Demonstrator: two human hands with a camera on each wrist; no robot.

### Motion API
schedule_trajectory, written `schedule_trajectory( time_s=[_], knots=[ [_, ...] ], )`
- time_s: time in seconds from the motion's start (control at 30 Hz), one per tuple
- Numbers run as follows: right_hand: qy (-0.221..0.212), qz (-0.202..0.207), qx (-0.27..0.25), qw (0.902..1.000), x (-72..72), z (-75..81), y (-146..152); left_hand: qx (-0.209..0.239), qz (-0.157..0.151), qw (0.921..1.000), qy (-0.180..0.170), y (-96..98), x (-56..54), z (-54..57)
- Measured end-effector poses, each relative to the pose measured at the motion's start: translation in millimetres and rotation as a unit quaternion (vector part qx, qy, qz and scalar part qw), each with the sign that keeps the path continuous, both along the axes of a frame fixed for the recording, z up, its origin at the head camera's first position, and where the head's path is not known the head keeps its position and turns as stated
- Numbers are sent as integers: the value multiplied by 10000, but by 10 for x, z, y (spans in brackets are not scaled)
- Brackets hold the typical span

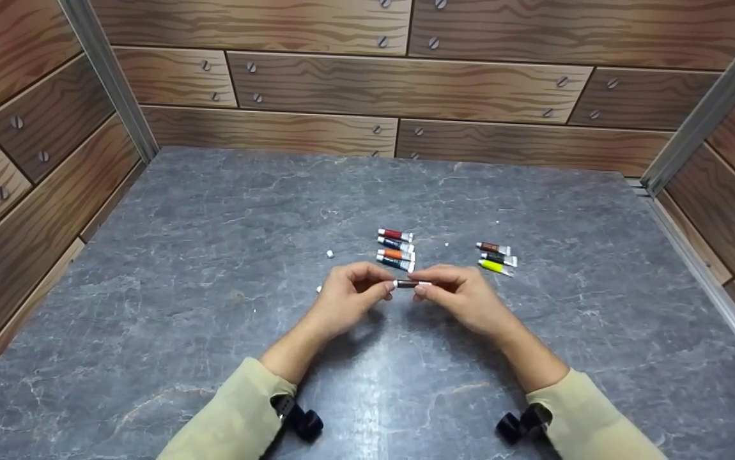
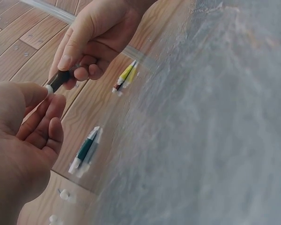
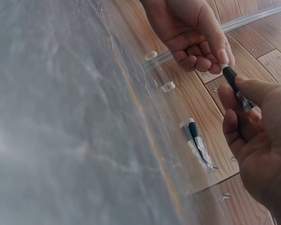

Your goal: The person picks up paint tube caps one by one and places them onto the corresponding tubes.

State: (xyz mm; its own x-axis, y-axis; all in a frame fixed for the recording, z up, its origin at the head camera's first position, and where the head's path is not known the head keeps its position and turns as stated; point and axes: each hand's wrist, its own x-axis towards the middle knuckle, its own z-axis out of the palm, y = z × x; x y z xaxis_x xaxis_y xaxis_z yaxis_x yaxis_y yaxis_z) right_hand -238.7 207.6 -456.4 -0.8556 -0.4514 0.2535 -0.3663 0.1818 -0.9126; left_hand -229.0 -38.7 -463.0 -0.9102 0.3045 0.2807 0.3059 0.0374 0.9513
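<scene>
A small dark paint tube with a white cap is held level between both hands, above the table. My left hand pinches its white cap end between thumb and fingers. On the other side, my right hand pinches the tube's body near the silvery crimped end. Just beyond the hands lie several tubes in a column: a red tube, a dark blue tube, an orange tube and a dark green tube.
Farther right lie a brown tube, a black tube and a yellow tube. A loose white cap sits left of the column, and another white piece shows beside the left hand. Wood-patterned walls enclose the grey marbled table.
</scene>
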Motion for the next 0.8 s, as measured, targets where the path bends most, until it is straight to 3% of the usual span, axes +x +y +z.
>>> schedule_trajectory(
  time_s=[0.17,0.47,0.8],
  knots=[
    [-177,-230,-91,9995,-24,13,19,90,162,9998,104,-9,-14,31],
    [-124,-391,103,9991,-34,-5,34,-193,223,9994,166,-30,-15,16],
    [-131,-437,401,9982,-45,29,48,-494,193,9984,-183,-42,-30,53]
  ],
)
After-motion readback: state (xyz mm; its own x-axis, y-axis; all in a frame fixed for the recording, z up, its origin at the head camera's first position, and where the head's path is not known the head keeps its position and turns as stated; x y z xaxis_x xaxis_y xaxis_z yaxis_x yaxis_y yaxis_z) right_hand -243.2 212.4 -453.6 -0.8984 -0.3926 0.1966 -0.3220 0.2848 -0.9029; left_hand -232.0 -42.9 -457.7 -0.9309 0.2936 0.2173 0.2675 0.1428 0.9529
